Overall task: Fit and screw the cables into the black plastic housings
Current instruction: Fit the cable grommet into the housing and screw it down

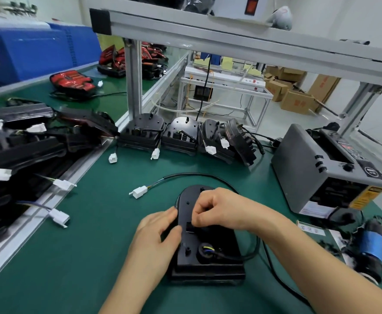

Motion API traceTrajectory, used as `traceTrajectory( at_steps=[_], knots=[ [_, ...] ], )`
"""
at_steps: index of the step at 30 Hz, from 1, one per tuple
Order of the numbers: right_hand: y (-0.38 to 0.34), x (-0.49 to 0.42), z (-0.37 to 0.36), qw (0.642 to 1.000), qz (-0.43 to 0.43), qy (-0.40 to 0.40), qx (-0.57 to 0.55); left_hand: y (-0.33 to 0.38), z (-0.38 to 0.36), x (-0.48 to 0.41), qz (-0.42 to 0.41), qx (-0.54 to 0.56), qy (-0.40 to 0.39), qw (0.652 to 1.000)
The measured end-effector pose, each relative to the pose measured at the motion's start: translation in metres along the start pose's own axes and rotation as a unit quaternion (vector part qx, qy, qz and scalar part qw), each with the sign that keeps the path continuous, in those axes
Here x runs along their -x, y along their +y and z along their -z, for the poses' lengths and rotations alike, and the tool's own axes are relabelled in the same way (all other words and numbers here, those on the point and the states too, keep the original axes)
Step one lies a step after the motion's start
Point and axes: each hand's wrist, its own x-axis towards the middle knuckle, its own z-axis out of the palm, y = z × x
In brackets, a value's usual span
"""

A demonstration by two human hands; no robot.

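Observation:
A black plastic housing (208, 252) lies flat on the green mat in front of me. My left hand (158, 232) grips its left edge, thumb on top. My right hand (217, 209) sits over the upper middle of the housing with fingers curled, pinching something small that I cannot make out. A black cable (199, 175) loops from a round port near the housing's lower end, around its right side and behind it, ending in a white connector (140, 191) on the mat to the upper left.
Several finished housings (181, 134) with white plugs stand in a row behind. More black housings (26, 143) pile up on the left bench. A grey tape dispenser (321, 173) sits at right, an electric screwdriver (373, 248) with a blue band lies beyond my right forearm.

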Motion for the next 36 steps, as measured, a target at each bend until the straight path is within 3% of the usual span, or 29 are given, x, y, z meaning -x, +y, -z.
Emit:
traceTrajectory(
  at_steps=[23,31,36],
  knots=[
    [0.004,-0.008,-0.006,0.998,-0.032,0.023,0.038,-0.004,-0.002,-0.001,0.003,0.006,0.011,1.000],
    [0.003,-0.008,-0.007,0.997,-0.024,0.029,0.065,0.017,-0.011,0.000,0.030,-0.077,0.112,0.990],
    [0.001,-0.006,-0.008,0.996,-0.030,0.031,0.075,0.023,-0.012,0.001,0.062,-0.091,0.125,0.986]
  ],
)
